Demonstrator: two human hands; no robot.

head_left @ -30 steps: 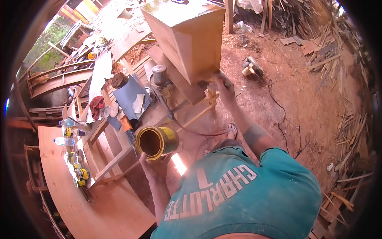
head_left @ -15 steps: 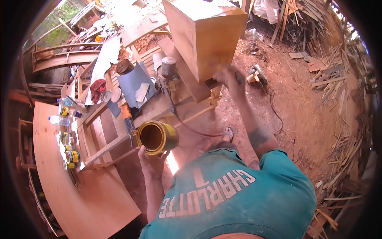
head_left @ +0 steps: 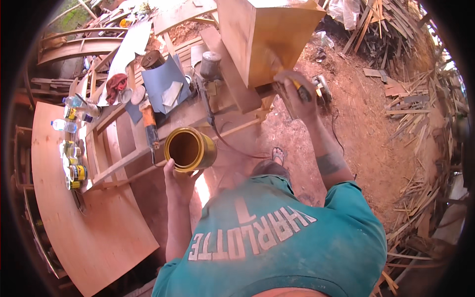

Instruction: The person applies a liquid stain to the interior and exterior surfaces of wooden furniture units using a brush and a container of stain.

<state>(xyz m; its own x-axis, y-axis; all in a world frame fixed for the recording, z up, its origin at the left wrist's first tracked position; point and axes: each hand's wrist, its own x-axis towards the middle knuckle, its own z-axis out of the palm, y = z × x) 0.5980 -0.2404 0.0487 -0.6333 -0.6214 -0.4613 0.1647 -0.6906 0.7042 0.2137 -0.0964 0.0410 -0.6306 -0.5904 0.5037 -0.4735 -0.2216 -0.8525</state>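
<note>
My left hand (head_left: 179,184) is closed around the lower side of a gold-coloured metal tin (head_left: 209,149). The tin is tipped so its open mouth and brownish inside show. In my right hand (head_left: 306,106) is a paintbrush (head_left: 303,91) with a yellow and black handle; its tip is blurred against the near lower part of a tall wooden box (head_left: 269,34). This pale brown piece has flat sides and stands on a wooden bench (head_left: 237,99).
Left of the tin lies an orange and black power tool (head_left: 149,121), beside blue-grey sandpaper sheets (head_left: 158,81). A spray gun (head_left: 210,67) with a hose rests on the bench. Several tins and bottles line a plywood sheet (head_left: 94,237). Right, a round machine (head_left: 322,89) and scrap wood cover the ground.
The view has shifted, so the bench and tins sit farther left and higher. My right hand has turned, and the brush handle now shows. My left hand still holds the tin.
</note>
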